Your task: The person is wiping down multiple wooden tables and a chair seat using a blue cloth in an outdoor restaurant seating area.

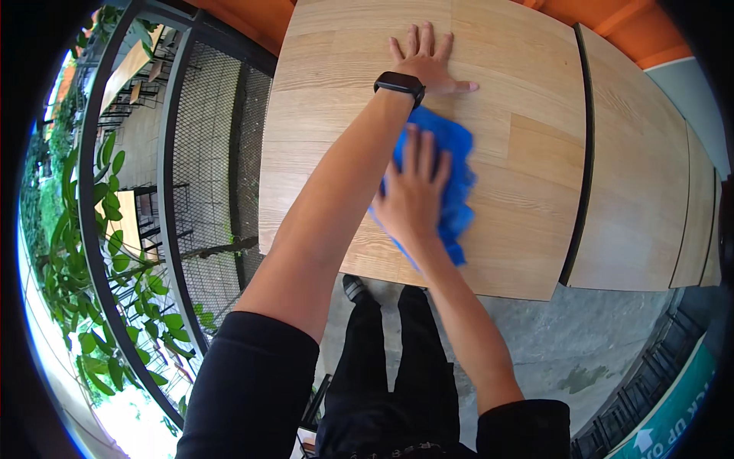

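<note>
My left hand (pixel 427 64) lies flat near the far side of the wooden table (pixel 505 69), fingers spread, holding nothing. A black band with a dark face (pixel 400 83) circles that wrist. Closer to me, my right hand (pixel 414 191) presses palm down on a blue cloth (pixel 456 164), its fingers stretched out and slightly blurred. The cloth is spread and rumpled on the tabletop, its edges showing to the right of the hand and beyond it. Part of the cloth's left side is hidden behind my left forearm.
A dark metal railing with mesh (pixel 206 138) borders the table on the left, with green leafy plants (pixel 115 252) outside it. A second wooden table (pixel 634 153) stands to the right across a narrow dark gap. Orange panels (pixel 619 27) rise at the far side.
</note>
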Tool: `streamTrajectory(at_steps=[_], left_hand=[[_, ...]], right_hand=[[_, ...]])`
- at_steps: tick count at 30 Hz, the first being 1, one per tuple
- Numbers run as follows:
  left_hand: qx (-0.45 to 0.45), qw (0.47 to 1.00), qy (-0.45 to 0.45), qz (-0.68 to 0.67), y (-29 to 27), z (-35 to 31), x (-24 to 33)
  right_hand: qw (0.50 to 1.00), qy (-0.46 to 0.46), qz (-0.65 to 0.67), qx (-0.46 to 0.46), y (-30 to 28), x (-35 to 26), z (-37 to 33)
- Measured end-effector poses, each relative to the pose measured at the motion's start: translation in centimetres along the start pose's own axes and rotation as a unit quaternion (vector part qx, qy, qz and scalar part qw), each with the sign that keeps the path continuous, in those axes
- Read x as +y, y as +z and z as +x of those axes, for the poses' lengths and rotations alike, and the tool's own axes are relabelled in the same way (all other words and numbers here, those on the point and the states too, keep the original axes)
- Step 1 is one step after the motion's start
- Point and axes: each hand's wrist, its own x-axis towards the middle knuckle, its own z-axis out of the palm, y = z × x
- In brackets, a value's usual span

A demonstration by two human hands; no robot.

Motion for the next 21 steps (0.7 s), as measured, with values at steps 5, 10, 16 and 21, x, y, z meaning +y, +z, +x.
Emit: streamTrajectory(at_steps=[5,10,16,21], left_hand=[[-0.003,1.000,0.005,-0.022,0.2,0.0,0.2],[-0.034,0.999,0.008,-0.031,-0.3,-0.2,-0.6],[0.006,0.999,0.018,0.027,0.6,0.1,-1.4],[0.043,0.998,0.028,0.039,1.5,0.6,-0.9]], right_hand=[[0.992,-0.106,0.072,0.016,5.9,-8.0,2.9],[0.973,-0.162,0.162,0.022,6.2,-12.9,2.4],[0.978,-0.131,0.139,-0.084,3.4,-8.9,0.0],[0.999,0.026,0.029,-0.004,-1.7,2.5,-3.7]])
